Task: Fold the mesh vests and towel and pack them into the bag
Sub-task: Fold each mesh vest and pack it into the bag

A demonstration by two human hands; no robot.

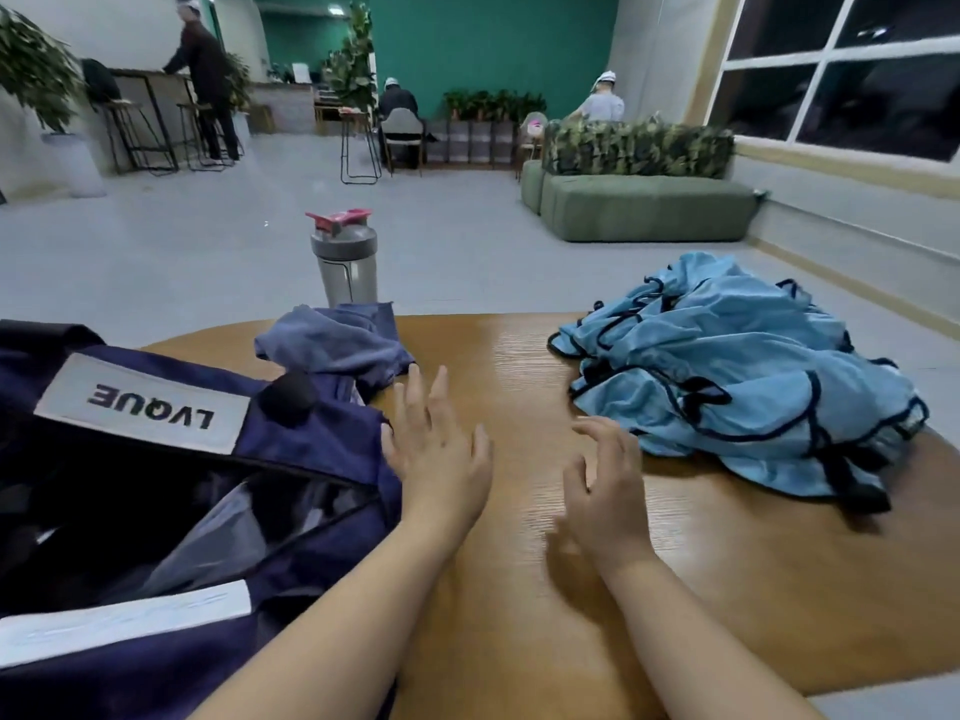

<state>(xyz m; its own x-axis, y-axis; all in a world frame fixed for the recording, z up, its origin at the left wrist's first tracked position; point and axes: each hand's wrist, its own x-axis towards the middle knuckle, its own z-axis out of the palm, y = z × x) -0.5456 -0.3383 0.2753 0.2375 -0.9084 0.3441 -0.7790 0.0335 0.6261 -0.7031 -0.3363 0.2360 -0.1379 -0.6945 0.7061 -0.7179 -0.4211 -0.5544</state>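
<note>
Both hands, left hand (434, 449) and right hand (605, 485), are hovering empty, fingers loose; mesh vests (727, 376) and towel (337, 345) are lying unfolded, bag (208, 511) gaping open at the desk's (519, 589) left edge.

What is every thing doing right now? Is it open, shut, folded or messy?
bag: unzipped, open
towel: crumpled, unfolded, beside the bag
mesh vests: messy heap, unfolded
shaker bottle: upright, lid on
left hand: open, holds nothing
right hand: fingers loosely spread, holds nothing
</note>
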